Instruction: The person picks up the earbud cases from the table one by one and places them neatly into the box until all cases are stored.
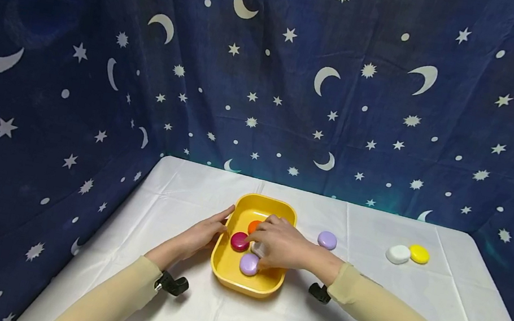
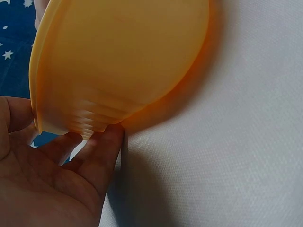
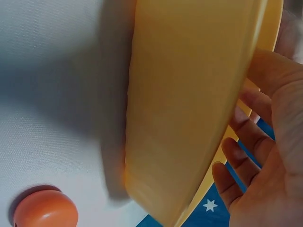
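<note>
A yellow tray (image 1: 247,288) with rounded corners stands on the white table. My left hand (image 1: 199,235) holds its left side; in the left wrist view the thumb is at the rim and the fingertips (image 2: 113,132) are against the lower outer wall. My right hand (image 1: 284,244) reaches over the right rim into the tray, thumb and fingers curled about a whitish rounded piece (image 1: 258,249), partly hidden beneath it. Close to those fingers lie a dark red piece (image 1: 240,242), a lilac piece (image 1: 249,264) and an orange piece (image 1: 254,227). In the right wrist view the tray wall hides some fingertips.
Right of the tray, another lilac piece (image 1: 327,240) lies on the table. Farther right, a white piece (image 1: 397,254) and a yellow piece (image 1: 419,254) lie side by side. Dark blue cloth (image 1: 292,75) with moons and stars hangs behind and beside the table.
</note>
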`<state>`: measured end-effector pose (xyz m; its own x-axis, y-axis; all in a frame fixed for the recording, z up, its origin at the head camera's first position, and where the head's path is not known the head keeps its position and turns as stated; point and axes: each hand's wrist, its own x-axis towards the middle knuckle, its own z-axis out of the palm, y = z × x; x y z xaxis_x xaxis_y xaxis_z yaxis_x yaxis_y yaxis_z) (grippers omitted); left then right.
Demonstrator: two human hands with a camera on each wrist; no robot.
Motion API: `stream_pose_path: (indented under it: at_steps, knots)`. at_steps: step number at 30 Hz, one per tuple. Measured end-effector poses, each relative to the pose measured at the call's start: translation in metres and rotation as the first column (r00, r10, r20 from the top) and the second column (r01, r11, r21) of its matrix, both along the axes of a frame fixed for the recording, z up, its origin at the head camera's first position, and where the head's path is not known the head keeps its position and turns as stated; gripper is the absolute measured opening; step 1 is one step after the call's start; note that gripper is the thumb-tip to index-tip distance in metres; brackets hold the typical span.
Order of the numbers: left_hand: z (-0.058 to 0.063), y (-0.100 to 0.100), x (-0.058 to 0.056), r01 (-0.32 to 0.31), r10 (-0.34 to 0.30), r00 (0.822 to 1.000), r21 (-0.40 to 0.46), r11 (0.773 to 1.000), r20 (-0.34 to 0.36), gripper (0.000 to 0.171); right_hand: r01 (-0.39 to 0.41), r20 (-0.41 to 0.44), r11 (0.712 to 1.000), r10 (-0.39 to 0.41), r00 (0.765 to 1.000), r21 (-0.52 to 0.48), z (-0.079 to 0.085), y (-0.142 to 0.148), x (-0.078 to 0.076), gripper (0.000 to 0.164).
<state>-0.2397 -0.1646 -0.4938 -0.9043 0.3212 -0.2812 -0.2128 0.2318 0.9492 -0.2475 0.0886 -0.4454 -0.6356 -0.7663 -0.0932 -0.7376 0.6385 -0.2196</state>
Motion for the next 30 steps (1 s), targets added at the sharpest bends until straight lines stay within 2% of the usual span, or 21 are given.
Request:
stream_pose_path:
  at_steps: [8,15,19,25,27,30]
  knots:
    - [-0.001,0.008,-0.004,0.01,-0.01,1.0,0.001,1.0,0.015,0.066,0.022,-0.036,0.994,-0.026,0.999,-0.109,0.005,0.025,0.003,0.055]
    - [-0.002,0.012,-0.005,0.01,-0.01,1.0,-0.002,1.0,0.004,0.065,0.127,-0.027,0.97,-0.135,0.99,-0.209,0.019,0.052,0.01,0.054]
    - [-0.002,0.011,-0.005,0.02,-0.02,1.0,-0.007,1.0,-0.001,0.065,0.153,-0.029,0.954,-0.166,0.986,-0.258,0.025,0.064,0.014,0.055]
    - [-0.002,0.005,0.0,-0.01,0.01,1.0,-0.012,1.0,0.001,0.065,0.197,-0.01,0.925,-0.211,0.977,-0.325,0.025,0.079,0.016,0.059]
    - [-0.002,0.003,0.001,-0.016,0.016,1.0,-0.014,1.0,0.005,0.064,0.232,-0.008,0.91,-0.25,0.968,-0.344,0.023,0.09,0.017,0.06]
    - [-0.001,0.002,0.002,-0.01,0.01,1.0,-0.015,1.0,0.003,0.064,0.308,0.017,0.872,-0.326,0.945,-0.38,0.024,0.112,0.019,0.06]
